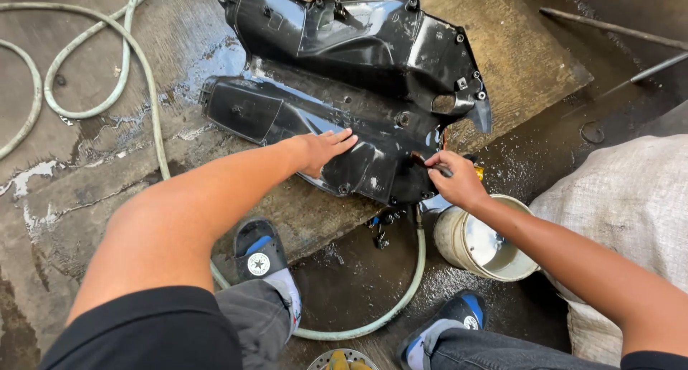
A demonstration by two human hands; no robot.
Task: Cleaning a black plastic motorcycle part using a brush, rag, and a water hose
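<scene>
Black plastic panel: left hand pressed flat, open, steadying it; right hand closed on small tool. Advise firm downward pressure, short controlled strokes.

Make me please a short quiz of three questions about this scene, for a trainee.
1. True or false: the left hand lies flat on the black plastic panel.
2. What stands beside the right hand? A) a pale bucket B) a red crate C) a ladder
3. What colour is the hose on the wet floor?

Key: 1 true. 2 A, the bucket. 3 pale green.
</scene>
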